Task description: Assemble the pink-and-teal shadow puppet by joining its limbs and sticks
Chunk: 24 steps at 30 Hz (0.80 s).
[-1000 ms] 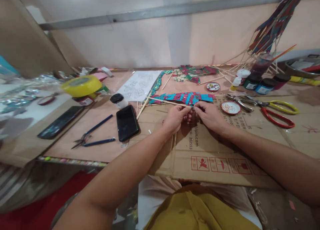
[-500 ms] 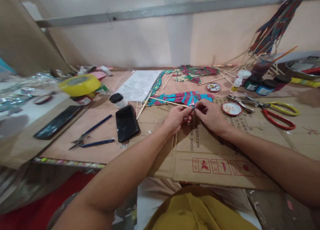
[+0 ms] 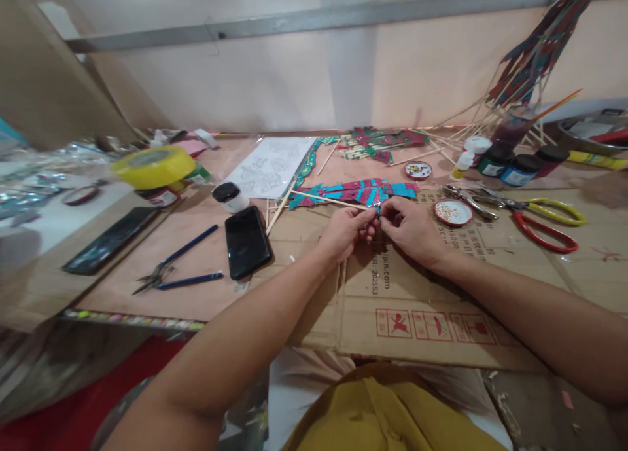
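Note:
A flat painted cut-out figure [image 3: 356,192] in teal and magenta lies across the table, with a thin bamboo stick [image 3: 324,199] running along it. My left hand [image 3: 344,232] and my right hand [image 3: 412,226] meet at its lower edge. Both pinch a small spot there, fingers pressed together. What sits between the fingertips is too small to name. The hands rest on a flattened cardboard box [image 3: 422,307].
A black phone [image 3: 246,241], blue-handled snips [image 3: 171,271] and a second phone [image 3: 110,239] lie left. Yellow tape roll [image 3: 153,166], a white jar [image 3: 230,196]. Right: red and yellow shears [image 3: 540,218], pliers [image 3: 466,198], a lid of beads [image 3: 451,212], paint jars [image 3: 515,164], more stick figures [image 3: 534,52].
Both hands stay pinched at the figure's lower edge, with only small finger shifts. The view has drifted slightly to the right.

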Tool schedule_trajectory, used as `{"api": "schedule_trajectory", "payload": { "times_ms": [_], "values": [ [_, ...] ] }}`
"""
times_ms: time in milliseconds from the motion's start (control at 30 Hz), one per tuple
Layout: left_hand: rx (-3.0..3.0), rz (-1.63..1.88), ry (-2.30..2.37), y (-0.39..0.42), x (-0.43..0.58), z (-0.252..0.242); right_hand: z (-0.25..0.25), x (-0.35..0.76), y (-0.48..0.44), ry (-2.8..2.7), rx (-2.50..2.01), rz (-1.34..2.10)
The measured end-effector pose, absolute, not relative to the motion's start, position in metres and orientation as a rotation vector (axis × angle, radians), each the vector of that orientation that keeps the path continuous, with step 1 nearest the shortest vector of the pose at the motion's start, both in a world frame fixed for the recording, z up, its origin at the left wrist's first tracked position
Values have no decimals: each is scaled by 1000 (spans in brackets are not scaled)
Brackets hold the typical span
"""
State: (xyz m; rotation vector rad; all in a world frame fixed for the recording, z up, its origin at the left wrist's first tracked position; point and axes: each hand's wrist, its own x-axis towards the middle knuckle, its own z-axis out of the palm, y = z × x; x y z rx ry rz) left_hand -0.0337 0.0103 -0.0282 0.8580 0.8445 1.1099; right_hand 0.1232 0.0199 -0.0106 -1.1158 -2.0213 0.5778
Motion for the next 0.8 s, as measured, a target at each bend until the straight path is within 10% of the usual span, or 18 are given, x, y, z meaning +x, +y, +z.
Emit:
{"api": "schedule_trajectory", "payload": {
  "times_ms": [800],
  "values": [
    [856,1098,841,12,-34,-28,-9,120,18,-1866,-1161,770]
  ]
}}
